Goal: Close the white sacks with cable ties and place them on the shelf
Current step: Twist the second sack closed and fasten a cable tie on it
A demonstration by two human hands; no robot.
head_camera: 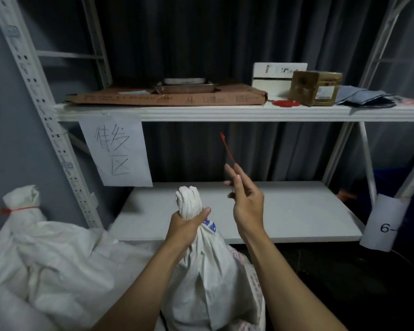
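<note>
One white sack (pixel 208 278) stands upright before the lower shelf (pixel 285 218), my left hand (pixel 189 224) fisted around its bunched neck. My right hand (pixel 245 201) pinches a red cable tie (pixel 227 149), pointing up-left.

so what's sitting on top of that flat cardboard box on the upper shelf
A shallow metal tray lies on the flat cardboard box, near its back edge, with a white slip of paper to its left. From this low angle the tray's inside is hidden, and the box's contents are covered.
</note>
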